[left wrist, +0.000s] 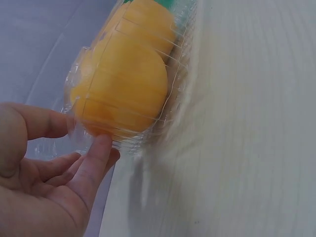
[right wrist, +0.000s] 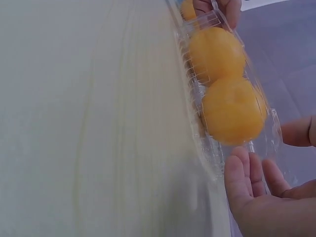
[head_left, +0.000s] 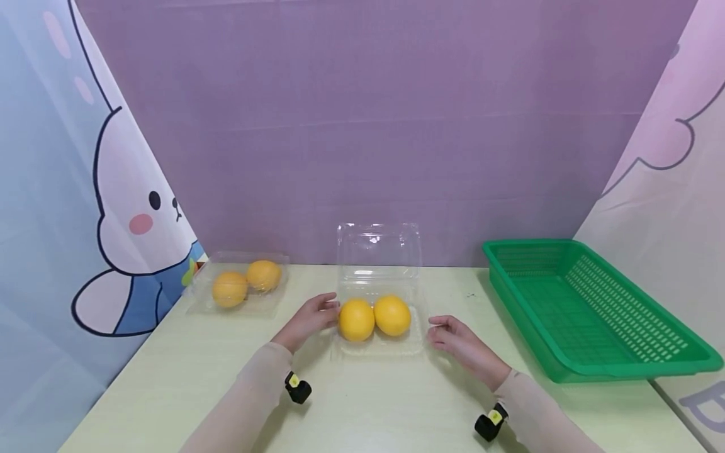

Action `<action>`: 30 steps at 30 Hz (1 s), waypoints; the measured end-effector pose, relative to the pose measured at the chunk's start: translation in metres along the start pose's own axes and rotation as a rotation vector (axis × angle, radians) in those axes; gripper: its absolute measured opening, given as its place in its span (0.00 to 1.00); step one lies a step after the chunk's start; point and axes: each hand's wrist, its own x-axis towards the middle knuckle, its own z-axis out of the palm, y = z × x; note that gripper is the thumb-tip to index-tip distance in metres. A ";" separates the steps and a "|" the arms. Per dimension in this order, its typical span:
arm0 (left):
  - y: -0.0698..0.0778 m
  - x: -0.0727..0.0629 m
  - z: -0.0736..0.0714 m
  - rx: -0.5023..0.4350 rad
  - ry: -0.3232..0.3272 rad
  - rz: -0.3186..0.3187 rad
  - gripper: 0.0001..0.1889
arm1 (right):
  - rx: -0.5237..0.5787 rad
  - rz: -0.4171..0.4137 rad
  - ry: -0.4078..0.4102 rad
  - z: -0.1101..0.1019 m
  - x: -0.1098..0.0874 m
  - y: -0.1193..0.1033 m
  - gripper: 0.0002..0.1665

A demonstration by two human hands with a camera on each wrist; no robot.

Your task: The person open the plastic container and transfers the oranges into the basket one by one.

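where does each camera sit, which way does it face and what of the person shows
Head: on the head, facing forward and down at the table, clear container with two oranges, and green basket; left hand, right hand and sleeves show.
Left wrist: on that wrist, facing the container's left end; the left hand shows.
Right wrist: on that wrist, facing the container's right end; the right hand shows, with the left hand's fingers at the top.
Both wrist views share the container and its oranges.
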 end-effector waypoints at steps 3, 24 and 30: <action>0.000 -0.004 -0.001 -0.008 -0.005 0.009 0.31 | -0.005 -0.009 -0.017 -0.001 -0.001 0.000 0.31; -0.003 -0.020 -0.005 -0.032 -0.061 -0.004 0.29 | -0.036 -0.046 -0.107 -0.004 -0.009 0.002 0.32; -0.003 -0.021 -0.007 -0.045 -0.075 0.010 0.28 | -0.050 -0.035 -0.107 -0.005 -0.009 0.003 0.32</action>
